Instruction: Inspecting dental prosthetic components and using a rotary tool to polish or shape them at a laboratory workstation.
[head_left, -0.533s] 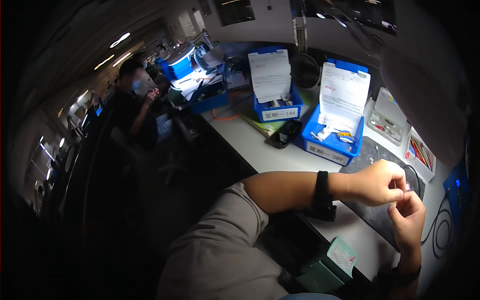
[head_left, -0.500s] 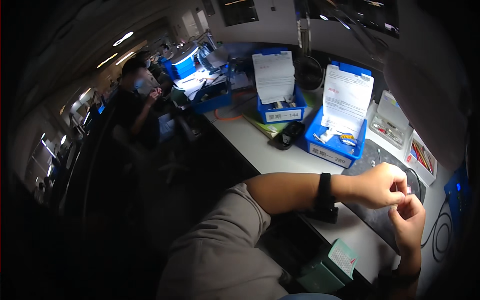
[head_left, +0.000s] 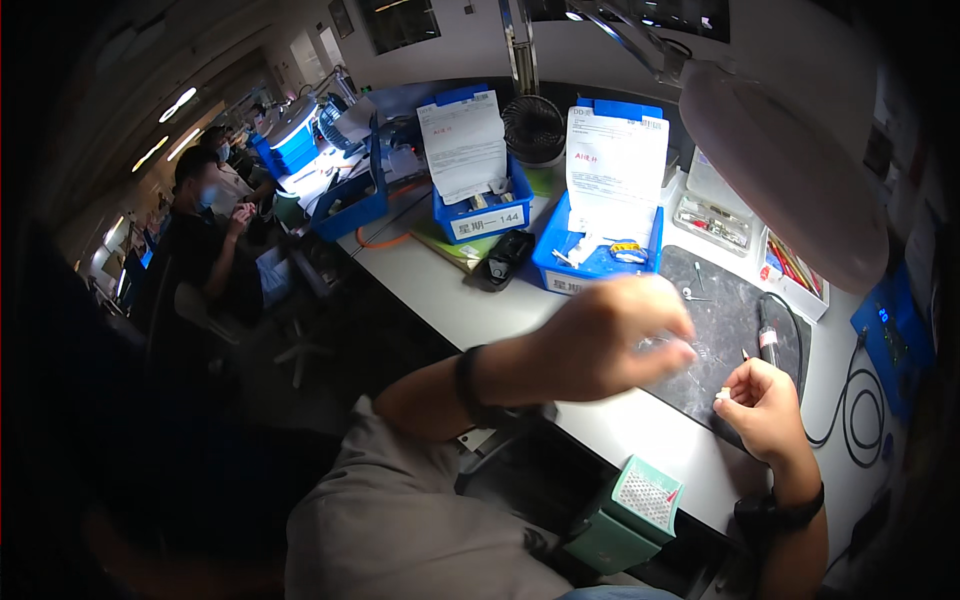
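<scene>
1. Right now, one small white piece [head_left: 722, 395] sits at the very tips of the right hand [head_left: 768, 412], pinched between thumb and finger, over the near side of the dark mat [head_left: 722, 272].
2. The left hand [head_left: 590, 340] is up to the left of that piece and a bit farther from the body. It is well apart and does not touch it.
3. The left thumb and pointing finger curve toward each other with a gap between them. I see nothing held there, but that hand is blurry.
4. So the right hand is the one with the piece, and the piece pokes out on the side that faces left.
5. I cannot tell which way the piece is longest; it is too tiny and partly covered.
6. A black hand tool [head_left: 768, 346] with a pinkish band is just past the right hand's knuckles. Its long way points mostly toward the person. The right hand is much closer to it than the left hand.
7. The blue tray [head_left: 654, 250] is beyond the left hand.
</scene>
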